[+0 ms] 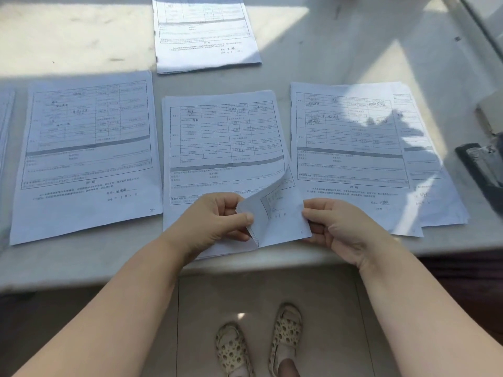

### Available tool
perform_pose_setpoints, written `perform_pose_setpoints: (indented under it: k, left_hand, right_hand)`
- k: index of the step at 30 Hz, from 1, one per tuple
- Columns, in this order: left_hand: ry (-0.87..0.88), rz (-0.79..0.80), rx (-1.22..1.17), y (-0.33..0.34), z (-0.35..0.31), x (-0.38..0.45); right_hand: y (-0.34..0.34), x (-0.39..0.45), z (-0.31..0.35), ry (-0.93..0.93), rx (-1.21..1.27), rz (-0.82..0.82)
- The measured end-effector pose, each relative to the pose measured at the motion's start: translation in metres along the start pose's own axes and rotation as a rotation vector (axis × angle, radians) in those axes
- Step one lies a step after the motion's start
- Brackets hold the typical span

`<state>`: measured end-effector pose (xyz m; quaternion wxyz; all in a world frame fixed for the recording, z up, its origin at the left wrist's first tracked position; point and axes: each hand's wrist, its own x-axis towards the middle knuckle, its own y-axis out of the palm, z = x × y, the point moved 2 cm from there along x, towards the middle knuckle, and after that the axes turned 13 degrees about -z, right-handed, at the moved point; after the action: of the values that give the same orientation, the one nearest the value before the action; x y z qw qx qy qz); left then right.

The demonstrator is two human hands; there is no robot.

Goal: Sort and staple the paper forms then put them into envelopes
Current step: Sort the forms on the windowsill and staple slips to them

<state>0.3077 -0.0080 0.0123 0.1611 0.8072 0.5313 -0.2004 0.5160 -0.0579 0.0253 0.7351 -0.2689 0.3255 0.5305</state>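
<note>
Desk [340, 50]: pale surface, part sunlit, part shaded; near edge runs across the lower third of the view.

Middle stack of forms [217, 137]: lies at the near edge of the desk, centre, its bottom edge slightly overhanging. Top sheet [268, 186] has its lower right corner lifted and curled over toward the left, showing the sheet beneath.

Left hand [215, 221]: at the stack's near edge; thumb and curled fingers pinch the lifted corner of the top sheet.

Right hand [337, 227]: at the stack's near right corner; fingers curled, thumb on top, gripping the lower sheets at their right edge.

Left stack of forms [84, 153]: flat, toward the near left of the desk, just beside the middle stack, not touching the hands.

Right stack of forms [351, 148]: flat, toward the near right; sheets fanned unevenly, the lower ones showing at its right side.

Far stack of forms [204, 31]: toward the far edge, centre, apart from the row of three.

Further paper edge [5, 126]: at the desk's left edge, mostly cut off.

Dark object [481, 170]: at the right edge of the desk; kind cannot be told.

Patterned shoes [258, 341]: on the floor below the near edge.
</note>
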Motion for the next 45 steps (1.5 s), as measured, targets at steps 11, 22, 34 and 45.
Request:
perform_pose_setpoints:
  k: [11,22,34,45]
  left_hand:
    - [0.689,-0.389,0.959,0.019,0.023,-0.03]
    - [0.965,-0.262,1.091,0.135,-0.045,0.013]
    - [0.796,-0.19,1.198,0.182,-0.032,0.053]
    - [0.629,-0.242,0.84,0.176,-0.04,0.056]
  right_hand:
    - [0.053,-0.011,0.028,-0.553,-0.471,-0.223]
    - [-0.083,-0.028,0.042,-0.535,-0.024,-0.305]
    - [-0.197,-0.023,-0.021,-0.072,-0.003,-0.476]
    - [-0.159,-0.022,-0.008,-0.115,0.187,-0.289]
